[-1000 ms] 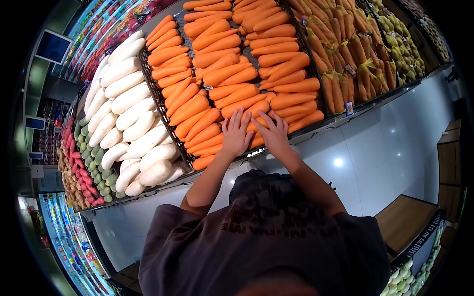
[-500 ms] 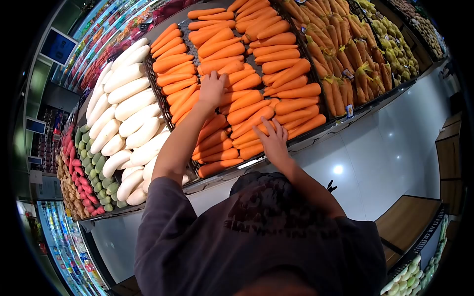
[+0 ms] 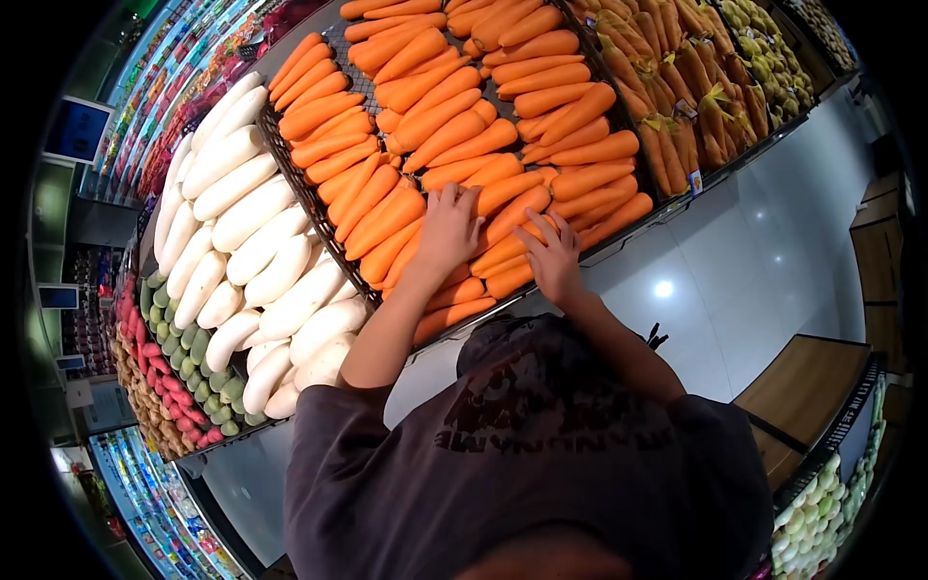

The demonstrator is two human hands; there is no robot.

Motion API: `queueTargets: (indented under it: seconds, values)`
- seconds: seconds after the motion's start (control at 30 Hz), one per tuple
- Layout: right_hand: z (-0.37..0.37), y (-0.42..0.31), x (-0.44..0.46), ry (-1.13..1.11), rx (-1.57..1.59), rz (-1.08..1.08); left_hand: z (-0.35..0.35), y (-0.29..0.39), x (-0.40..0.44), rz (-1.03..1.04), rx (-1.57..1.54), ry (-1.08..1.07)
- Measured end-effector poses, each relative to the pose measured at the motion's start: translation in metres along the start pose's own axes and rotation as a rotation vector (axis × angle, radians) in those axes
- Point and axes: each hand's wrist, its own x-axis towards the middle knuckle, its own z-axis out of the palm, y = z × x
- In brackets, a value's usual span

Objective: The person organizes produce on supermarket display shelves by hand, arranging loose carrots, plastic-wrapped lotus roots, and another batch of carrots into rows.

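Note:
Rows of orange carrots (image 3: 449, 121) fill a dark basket (image 3: 307, 198) in front of me. My left hand (image 3: 449, 230) rests on carrots in the nearer part of the pile, its fingers bent over them and its thumb apart. What lies under its palm is hidden. To its right, my right hand (image 3: 554, 259) touches the carrots close to the front edge, fingers spread. Neither hand has a carrot lifted off the pile.
White radish-like vegetables (image 3: 256, 217) lie left of the carrots, then green (image 3: 198, 372) and red ones (image 3: 164, 382). Bagged carrots (image 3: 667, 92) are at the right. A wooden-topped stand (image 3: 802, 396) is on the floor (image 3: 715, 280) at lower right.
My left hand has come back toward me and slightly right, from the middle of the carrots. My right hand has shifted a little, staying near the front edge. The view has moved slightly.

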Motion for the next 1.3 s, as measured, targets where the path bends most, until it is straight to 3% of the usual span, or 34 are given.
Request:
queueTargets:
  seconds: [0.27, 0.5, 0.57, 0.67, 0.87, 1.0, 1.07, 1.13, 1.3]
  values:
    - [-0.001, 0.001, 0.003, -0.023, -0.018, -0.027, 0.016, 0.022, -0.007, -0.111, -0.033, 0.120]
    - [-0.011, -0.001, 0.018, 0.016, 0.073, 0.031, 0.027, 0.024, -0.023, -0.190, -0.139, 0.023]
    - [-0.013, 0.001, 0.024, 0.049, 0.080, 0.042, 0.024, 0.030, -0.025, -0.118, 0.136, 0.149]
    - [-0.015, 0.007, 0.034, 0.074, 0.077, 0.034, 0.023, 0.028, -0.024, -0.175, 0.089, 0.092]
    - [-0.015, 0.023, 0.065, 0.124, 0.107, -0.006, -0.015, -0.020, 0.022, -0.103, 0.234, 0.203]
    - [-0.021, -0.001, 0.075, -0.044, -0.035, -0.054, -0.022, -0.075, 0.060, -0.124, 0.344, 0.199]
    - [-0.018, -0.009, 0.070, -0.095, -0.051, -0.043, -0.022, -0.087, 0.072, -0.110, 0.395, 0.060]
    - [-0.009, -0.014, 0.063, 0.004, 0.018, -0.077, -0.017, -0.089, 0.077, -0.060, 0.393, 0.078]
    - [-0.008, -0.024, 0.050, 0.007, 0.047, 0.057, -0.005, -0.091, 0.096, 0.009, 0.200, 0.114]
